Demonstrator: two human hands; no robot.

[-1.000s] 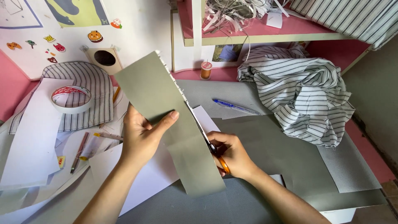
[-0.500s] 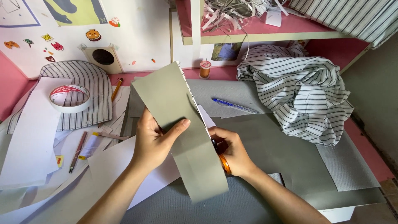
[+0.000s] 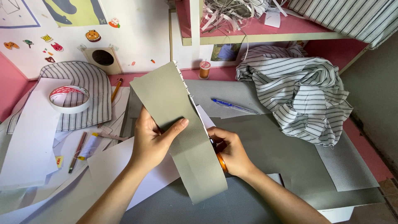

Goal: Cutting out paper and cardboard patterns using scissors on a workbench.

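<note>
while left hand (image 3: 153,139) fingers clamp grey strip (image 3: 182,128), right hand (image 3: 230,149) grips orange-handled scissors (image 3: 222,161).

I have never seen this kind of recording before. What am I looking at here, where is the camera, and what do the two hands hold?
There is no machine here: a person works with two bare hands. The single camera sits on the person's head and looks down at a cluttered work surface.

The left hand holds up a long grey strip of sheet material, thumb on its front. The right hand is at the strip's right edge and grips something with an orange handle, probably scissors; the blades are hidden.

On the surface lie larger grey sheets, white paper, a roll of tape, a blue pen, a small spool of thread and crumpled striped cloth.
</note>
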